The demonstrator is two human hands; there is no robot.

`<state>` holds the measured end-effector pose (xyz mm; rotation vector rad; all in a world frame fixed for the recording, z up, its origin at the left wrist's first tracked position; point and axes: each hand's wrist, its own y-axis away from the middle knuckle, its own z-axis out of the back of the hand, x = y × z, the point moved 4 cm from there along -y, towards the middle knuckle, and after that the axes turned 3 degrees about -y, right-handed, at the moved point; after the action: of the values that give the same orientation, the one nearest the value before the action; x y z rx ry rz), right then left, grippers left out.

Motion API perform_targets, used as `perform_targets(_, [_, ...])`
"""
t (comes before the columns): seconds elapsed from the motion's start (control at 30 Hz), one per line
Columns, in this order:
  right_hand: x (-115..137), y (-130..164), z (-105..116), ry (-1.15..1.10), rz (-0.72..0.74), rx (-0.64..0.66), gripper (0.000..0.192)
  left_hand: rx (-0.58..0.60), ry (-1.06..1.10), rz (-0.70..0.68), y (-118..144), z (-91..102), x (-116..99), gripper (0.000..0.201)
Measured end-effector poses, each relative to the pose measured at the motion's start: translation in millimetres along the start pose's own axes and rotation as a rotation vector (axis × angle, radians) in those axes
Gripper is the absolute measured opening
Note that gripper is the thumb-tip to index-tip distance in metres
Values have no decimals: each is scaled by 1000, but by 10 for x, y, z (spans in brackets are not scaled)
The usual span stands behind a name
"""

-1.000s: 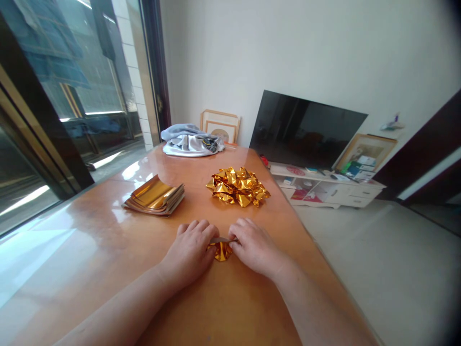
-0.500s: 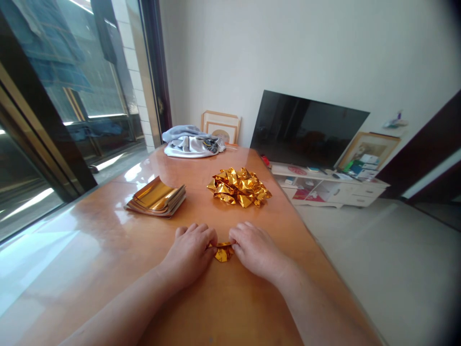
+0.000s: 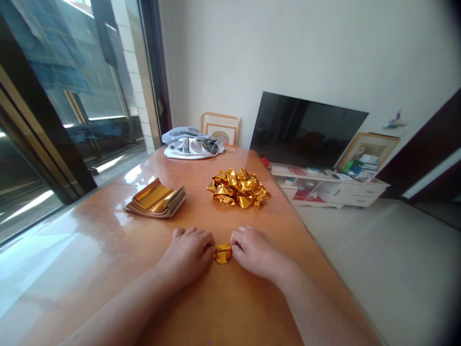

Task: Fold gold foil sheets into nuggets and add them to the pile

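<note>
A small folded piece of gold foil paper [image 3: 223, 254] lies on the table between my two hands. My left hand [image 3: 192, 250] pinches its left end, fingers closed. At the right end, my right hand [image 3: 254, 247] grips it with thumb and curled fingers. My fingertips hide both ends of the piece. Beyond my right hand sits a heap of folded gold foil pieces [image 3: 238, 188]. A stack of gold foil sheets [image 3: 155, 198], its top sheet curling up, rests beyond my left hand.
The glossy wooden table [image 3: 108, 269] runs away from me. Bundled pale cloth [image 3: 192, 143] lies at its far end, with framed pictures [image 3: 220, 126] behind. A television [image 3: 308, 129] stands over a white cabinet [image 3: 331, 188] to the right. Glass doors [image 3: 72, 96] are at left.
The foil piece's upper edge has been folded over toward me, so a flat band now shows across it. Both hands stay at its ends, having shifted only slightly.
</note>
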<state>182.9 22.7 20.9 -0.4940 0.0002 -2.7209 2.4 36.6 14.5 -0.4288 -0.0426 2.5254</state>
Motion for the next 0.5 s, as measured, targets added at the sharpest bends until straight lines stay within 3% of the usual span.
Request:
perform_targets(0.2, [-92, -45, -87, -125, -87, -8, 5, -38, -17, 61, -16, -15, 22, 5])
perform_targets(0.5, [-123, -58, -73, -144, -46, -33, 2, 6, -3, 125, -42, -43, 92, 10])
